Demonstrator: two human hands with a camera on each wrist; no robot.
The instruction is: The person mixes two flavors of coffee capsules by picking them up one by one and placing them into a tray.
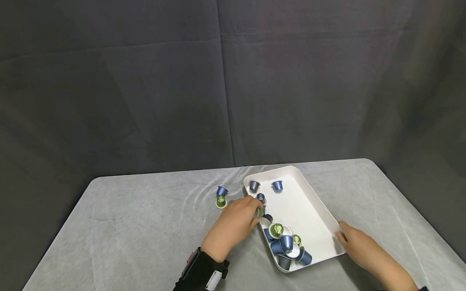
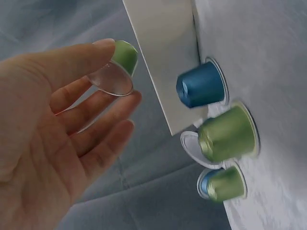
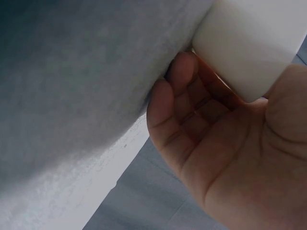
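My left hand (image 1: 236, 222) pinches a green coffee capsule (image 2: 126, 56) between thumb and fingertips, at the left rim of the white tray (image 1: 309, 218). Over at the tray's right side, my right hand (image 1: 358, 244) grips the rim; in the right wrist view its fingers (image 3: 160, 108) curl beneath the tray corner (image 3: 247, 52). Blue, green and dark capsules lie heaped in the near left part of the tray, among them a blue capsule (image 1: 286, 243) and a green capsule (image 1: 276, 230). Farther back in it sit a dark capsule (image 1: 254, 186) and another blue capsule (image 1: 277, 186).
Left of the tray, a blue capsule (image 1: 221, 191) and a green capsule (image 1: 221, 201) lie together on the grey cloth-covered table (image 1: 138, 226). A dark grey curtain (image 1: 164, 101) hangs behind the table's far edge.
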